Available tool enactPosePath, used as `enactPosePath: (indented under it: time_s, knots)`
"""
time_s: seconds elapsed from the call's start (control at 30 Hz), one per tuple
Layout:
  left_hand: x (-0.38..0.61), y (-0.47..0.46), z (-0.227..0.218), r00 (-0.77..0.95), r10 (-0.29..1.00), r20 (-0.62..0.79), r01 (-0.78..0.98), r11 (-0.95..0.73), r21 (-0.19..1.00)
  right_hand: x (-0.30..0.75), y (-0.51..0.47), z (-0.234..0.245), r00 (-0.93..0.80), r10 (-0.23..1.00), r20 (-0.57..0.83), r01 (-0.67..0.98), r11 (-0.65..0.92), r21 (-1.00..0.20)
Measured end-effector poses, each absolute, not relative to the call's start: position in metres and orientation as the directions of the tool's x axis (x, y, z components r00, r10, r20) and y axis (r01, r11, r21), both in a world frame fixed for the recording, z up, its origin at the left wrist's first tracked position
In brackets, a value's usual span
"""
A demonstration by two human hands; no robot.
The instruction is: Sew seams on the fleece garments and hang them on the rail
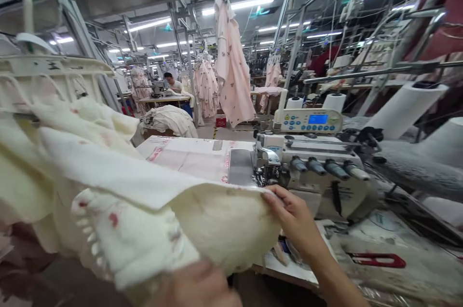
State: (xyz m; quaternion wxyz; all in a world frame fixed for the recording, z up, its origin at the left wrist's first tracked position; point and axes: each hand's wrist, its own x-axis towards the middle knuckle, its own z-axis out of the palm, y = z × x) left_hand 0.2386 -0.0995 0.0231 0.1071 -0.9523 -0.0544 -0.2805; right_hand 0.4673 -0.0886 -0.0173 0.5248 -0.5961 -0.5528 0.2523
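A cream garment [224,220] of soft cloth with small reddish prints stretches from the left towards the sewing machine. My right hand [289,208] pinches its upper edge between thumb and fingers, just in front of the machine's needle area. Low in the middle, my left hand [197,285] is blurred by motion; its fingers look curled on a folded, ruffled part of the same garment. The overlock sewing machine [318,162] stands on the right with a lit control panel [309,120]. No cloth is visible under its presser foot.
At the left, a white clip hanger [54,64] carries more cream cloth. Red-handled thread snips [378,259] lie on the right of the table [238,144]. Thread cones [408,104] stand behind the machine. A pink garment [233,61] hangs ahead; a person [173,84] sits farther back.
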Motion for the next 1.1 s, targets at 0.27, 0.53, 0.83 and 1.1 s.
enactPosePath:
  time_s: [0.27, 0.53, 0.83, 1.1]
  knots:
    - [0.282, -0.076, 0.016, 0.764, 0.104, 0.637, 0.241, -0.961, -0.132, 0.468, -0.090, -0.035, 0.347, 0.901, 0.260, 0.294, 0.158, -0.943]
    - [0.327, -0.023, -0.037, 0.788, 0.303, 0.535, 0.410, -0.908, -0.090, 0.470, -0.081, -0.053, 0.584, 0.671, 0.457, 0.703, -0.136, -0.698]
    - [0.336, 0.006, -0.027, 0.819, 0.461, 0.341, 0.429, -0.887, 0.168, 0.471, -0.082, -0.054, 0.534, 0.525, 0.663, 0.809, -0.088, -0.581]
    - [0.298, -0.025, 0.012, 0.748, 0.304, 0.590, 0.240, -0.953, 0.187, 0.450, -0.107, -0.062, 0.354, 0.801, 0.482, 0.660, 0.151, -0.736]
